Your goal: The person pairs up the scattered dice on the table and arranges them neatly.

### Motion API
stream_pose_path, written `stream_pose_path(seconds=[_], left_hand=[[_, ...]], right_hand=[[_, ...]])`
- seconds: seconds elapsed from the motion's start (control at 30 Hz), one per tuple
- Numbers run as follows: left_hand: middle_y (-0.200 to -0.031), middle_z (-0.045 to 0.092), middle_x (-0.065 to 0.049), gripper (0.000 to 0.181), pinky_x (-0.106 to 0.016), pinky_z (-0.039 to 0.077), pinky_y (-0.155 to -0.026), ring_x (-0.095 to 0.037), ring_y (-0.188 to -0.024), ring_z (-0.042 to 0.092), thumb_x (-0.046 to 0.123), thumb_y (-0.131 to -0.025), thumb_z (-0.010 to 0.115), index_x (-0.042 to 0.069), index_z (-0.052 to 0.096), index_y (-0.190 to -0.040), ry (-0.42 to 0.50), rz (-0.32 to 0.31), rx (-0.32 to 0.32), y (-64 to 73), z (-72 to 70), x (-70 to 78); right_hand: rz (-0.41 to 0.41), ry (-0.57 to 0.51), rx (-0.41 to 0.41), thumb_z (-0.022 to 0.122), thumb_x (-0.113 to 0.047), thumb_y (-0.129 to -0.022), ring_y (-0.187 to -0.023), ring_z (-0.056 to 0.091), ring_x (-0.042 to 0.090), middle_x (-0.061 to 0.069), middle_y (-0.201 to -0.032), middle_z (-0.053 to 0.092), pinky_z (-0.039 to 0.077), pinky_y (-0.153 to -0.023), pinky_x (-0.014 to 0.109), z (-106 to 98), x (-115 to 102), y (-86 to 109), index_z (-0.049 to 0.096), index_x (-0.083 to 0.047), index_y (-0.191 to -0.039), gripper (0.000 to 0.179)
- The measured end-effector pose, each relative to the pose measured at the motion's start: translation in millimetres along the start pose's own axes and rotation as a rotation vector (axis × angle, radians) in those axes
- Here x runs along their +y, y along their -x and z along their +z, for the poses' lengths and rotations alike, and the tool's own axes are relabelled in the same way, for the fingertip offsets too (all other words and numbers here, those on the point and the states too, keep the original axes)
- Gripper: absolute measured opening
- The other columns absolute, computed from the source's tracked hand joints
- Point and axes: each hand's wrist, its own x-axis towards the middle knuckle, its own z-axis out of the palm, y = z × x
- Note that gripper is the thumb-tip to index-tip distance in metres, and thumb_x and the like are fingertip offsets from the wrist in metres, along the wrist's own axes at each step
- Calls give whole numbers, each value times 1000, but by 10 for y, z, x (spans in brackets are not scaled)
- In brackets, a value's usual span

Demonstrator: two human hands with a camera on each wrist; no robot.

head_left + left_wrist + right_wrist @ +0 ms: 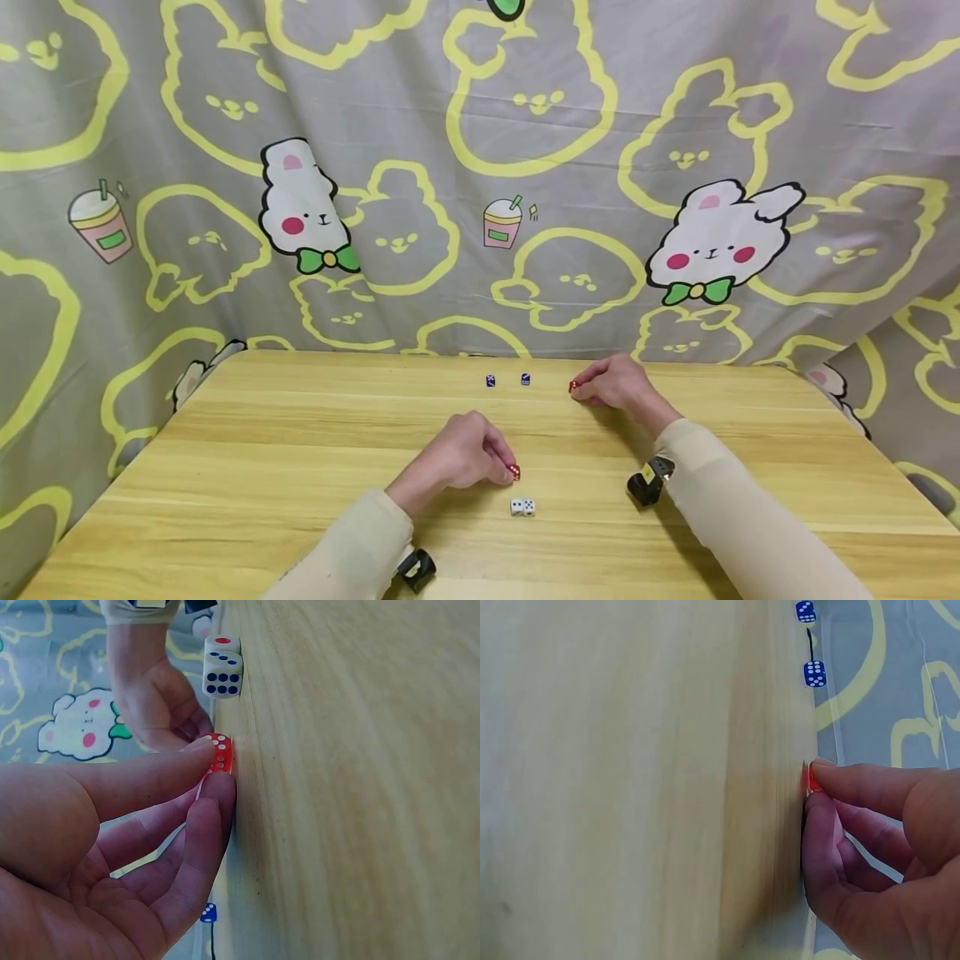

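My left hand (467, 452) pinches a red die (514, 472) between thumb and fingertips, low over the table's middle. White pips show on this die (220, 748) in the left wrist view. Just nearer to me, two white dice (522, 507) sit side by side. Toward the far edge, my right hand (617, 385) pinches another red die (573, 387); the thumb and fingers (821, 817) cover most of it in the right wrist view. Two blue dice (526, 379) with white pips stand a little apart, left of my right hand.
The wooden table (300, 433) ends at the back against a grey curtain (420, 125) with yellow outlines and cartoon rabbits. More curtain hangs at both sides. Black devices are strapped at the left wrist (417, 570) and the right wrist (649, 482).
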Motion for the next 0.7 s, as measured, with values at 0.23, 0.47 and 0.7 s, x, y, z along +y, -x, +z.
stream_pose_path(seconds=[0.23,0.47,0.7], left_hand=[[-72,76,0,16,-24,48,-63,-12,-65,65,-2,-78,90,9,79,-79,-6,-4,-3,5,-3,5],[-73,76,0,15,-24,49,-64,-13,-66,66,-2,-78,90,9,79,-81,-2,-10,-10,12,-3,15],[-72,76,0,15,-25,49,-64,-13,-66,65,-2,-78,89,9,80,-81,-9,-14,-8,13,-10,23]], right_hand=[[-22,-41,1,86,-14,-89,-83,68,12,9,-105,81,59,-73,23,18,39,26,82,-4,-102,18],[-55,-112,-27,86,-12,-88,-84,72,13,11,-104,81,63,-77,26,19,11,171,80,0,-104,21],[-80,-152,-71,85,-8,-88,-86,72,13,11,-105,82,62,-79,27,55,-78,335,80,0,-103,18]])
